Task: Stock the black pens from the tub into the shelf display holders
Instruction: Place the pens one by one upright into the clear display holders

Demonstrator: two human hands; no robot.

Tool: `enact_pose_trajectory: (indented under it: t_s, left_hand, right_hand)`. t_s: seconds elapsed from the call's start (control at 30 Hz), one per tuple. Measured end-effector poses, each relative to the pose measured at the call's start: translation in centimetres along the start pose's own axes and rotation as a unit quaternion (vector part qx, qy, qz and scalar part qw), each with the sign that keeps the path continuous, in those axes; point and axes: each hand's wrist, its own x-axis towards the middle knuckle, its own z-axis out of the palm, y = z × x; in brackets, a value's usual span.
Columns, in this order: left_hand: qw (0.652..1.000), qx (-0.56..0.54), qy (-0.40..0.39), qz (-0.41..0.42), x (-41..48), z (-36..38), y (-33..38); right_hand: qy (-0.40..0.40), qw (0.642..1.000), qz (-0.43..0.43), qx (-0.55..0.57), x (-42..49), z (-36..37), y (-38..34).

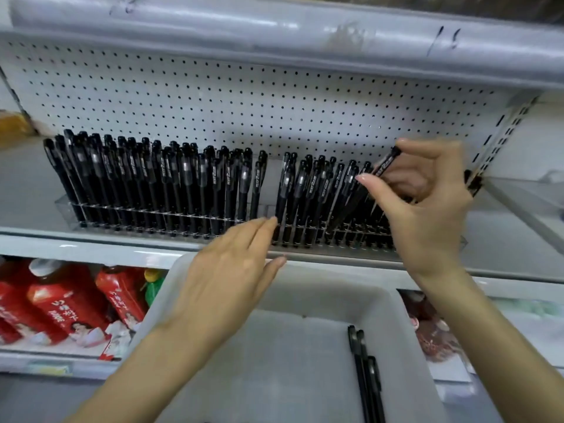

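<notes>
Several black pens [171,184] stand upright in clear display holders [70,212] on the shelf, in a left group and a right group [311,193] with a narrow gap between them. My right hand [424,203] pinches one black pen [385,164], tilted, over the right end of the right group. My left hand [232,264] reaches forward with straight fingers, its tips touching the front of the holder near the gap. Below, a grey plastic tub [189,282] holds three black pens [364,374] lying near its right side.
A white pegboard [244,102] backs the shelf, under an upper shelf edge [274,29]. Red drink bottles [70,303] stand on the lower shelf at the left. Packaged goods [433,334] lie right of the tub. An empty clear holder [525,196] sits at the far right.
</notes>
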Motion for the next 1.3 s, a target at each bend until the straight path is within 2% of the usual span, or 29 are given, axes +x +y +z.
enact_pose_trajectory:
  t_s: [0.3, 0.43, 0.7, 1.07, 1.3]
  left_hand:
    - [0.998, 0.024, -0.06, 0.011, -0.4, 2.2, -0.7]
    - [0.996, 0.036, -0.079, 0.018, -0.6, 2.7, -1.0]
    - [0.993, 0.045, -0.103, 0.025, -0.8, 3.3, -1.2]
    - [0.993, 0.036, -0.108, 0.021, -0.8, 3.4, -1.1]
    - [0.992, 0.036, -0.119, 0.014, -0.7, 3.3, -1.0]
  right_hand:
    - [0.029, 0.99, -0.129, -0.049, -0.4, 1.6, 2.9]
    - [0.014, 0.992, -0.109, -0.057, 0.0, 1.8, 3.2]
    - [-0.109, 0.98, -0.097, -0.136, -0.3, 2.1, 4.3]
    - [-0.135, 0.952, -0.145, -0.234, 0.8, 1.4, 5.1]
    - [-0.155, 0.954, -0.136, -0.219, 0.5, 1.5, 5.4]
